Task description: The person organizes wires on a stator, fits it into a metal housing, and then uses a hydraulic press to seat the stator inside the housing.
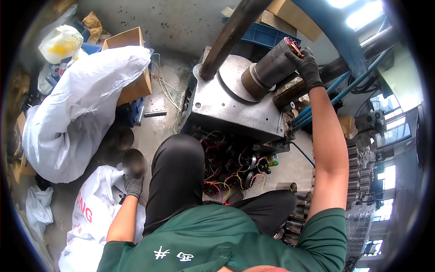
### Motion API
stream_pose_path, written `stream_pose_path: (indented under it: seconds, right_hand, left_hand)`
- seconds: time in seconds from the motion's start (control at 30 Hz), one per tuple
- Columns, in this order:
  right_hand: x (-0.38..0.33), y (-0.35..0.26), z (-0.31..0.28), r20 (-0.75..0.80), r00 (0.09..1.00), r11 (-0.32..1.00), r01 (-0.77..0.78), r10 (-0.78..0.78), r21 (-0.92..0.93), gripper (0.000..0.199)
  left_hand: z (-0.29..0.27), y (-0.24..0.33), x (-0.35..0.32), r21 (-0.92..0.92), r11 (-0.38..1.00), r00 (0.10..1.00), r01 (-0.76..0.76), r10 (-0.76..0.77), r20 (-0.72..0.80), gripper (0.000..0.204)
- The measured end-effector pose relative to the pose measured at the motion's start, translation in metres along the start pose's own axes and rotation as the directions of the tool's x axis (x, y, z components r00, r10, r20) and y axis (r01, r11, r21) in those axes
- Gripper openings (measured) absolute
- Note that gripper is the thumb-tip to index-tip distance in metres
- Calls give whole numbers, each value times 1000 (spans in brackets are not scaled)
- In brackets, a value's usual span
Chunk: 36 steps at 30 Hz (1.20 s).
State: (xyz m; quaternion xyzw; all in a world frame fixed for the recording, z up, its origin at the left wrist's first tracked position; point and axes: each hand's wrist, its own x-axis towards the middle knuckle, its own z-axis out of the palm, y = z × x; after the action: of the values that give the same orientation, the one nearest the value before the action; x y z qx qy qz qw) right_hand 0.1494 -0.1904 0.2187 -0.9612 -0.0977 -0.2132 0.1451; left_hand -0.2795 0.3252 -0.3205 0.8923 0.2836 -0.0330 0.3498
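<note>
A: Green shirt [217, 245] closest to cam, arms out both ways. R hand [308, 67]?

B: Gloved, clenched on the top end of a dark metal cylinder [268, 72]. Red windings [294, 45] show right at the fingertips.

A: Cyl's axis?

B: Slants down-left from the grip to the round plate [233, 75] on the steel press block [226, 106].

A: L hand [133, 185]?

B: Gloved too, gripping the rim of another cylinder [133, 163], low beside the white sack [90, 217]. Well apart from the press; R hand's far nearer.
</note>
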Motion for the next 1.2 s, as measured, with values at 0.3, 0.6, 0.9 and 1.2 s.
stream_pose_path:
  seconds: [0.3, 0.6, 0.9, 1.2]
  right_hand:
    - [6, 0, -7, 102, 983, 987, 158, -154, -31, 75]
    - [4, -1, -6, 136, 989, 995, 66, -55, -77, 81]
    - [-128, -3, -91, 202, 876, 890, 454, -437, -47, 41]
    - [-427, 37, -217, 55, 995, 905, -56, 87, -422, 31]
  left_hand:
    - [2, -10, 20, 2, 1000, 999, 7, -7, -38, 45]
    - [0, -11, 26, -16, 997, 996, 69, -70, -59, 48]
    - [-7, -4, 24, 67, 997, 988, -44, 53, -147, 47]
    - [-109, 31, -23, -535, 832, 990, 144, -123, 74, 26]
